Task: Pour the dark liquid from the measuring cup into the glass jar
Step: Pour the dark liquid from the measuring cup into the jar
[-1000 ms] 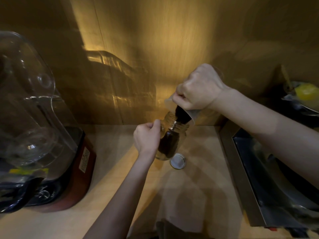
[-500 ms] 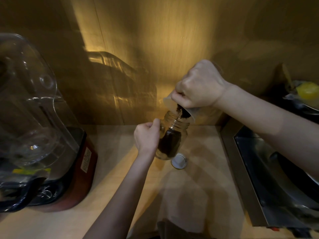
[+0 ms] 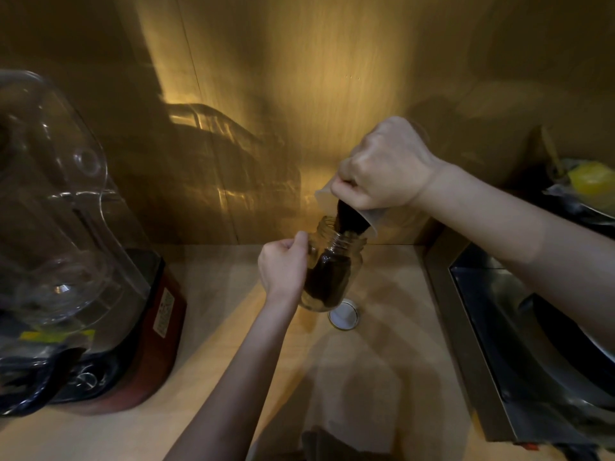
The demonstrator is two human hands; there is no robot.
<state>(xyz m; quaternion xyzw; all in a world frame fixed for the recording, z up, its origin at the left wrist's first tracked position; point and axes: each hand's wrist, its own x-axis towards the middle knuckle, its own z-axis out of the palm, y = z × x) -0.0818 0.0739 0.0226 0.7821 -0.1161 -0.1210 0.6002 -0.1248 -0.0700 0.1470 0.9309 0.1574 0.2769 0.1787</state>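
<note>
Our right hand [image 3: 382, 168] is clenched on the cup [image 3: 361, 212], tipped steeply with its lip over the jar [image 3: 327, 271] mouth; dark liquid [image 3: 349, 219] sits at the lip, going in. Our left hand [image 3: 283, 271] grips the jar's left side, jar upright on the bench [image 3: 382, 377], roughly half full of dark liquid. Lid [image 3: 344, 317] lies on the bench just beside the jar's base. Blender [image 3: 76, 261] far left, steel tray [image 3: 532, 344] at right.

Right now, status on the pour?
Right hand tipping measuring cup over jar mouth. Left hand gripping glass jar, part full. Lid beside jar, clear.
</note>
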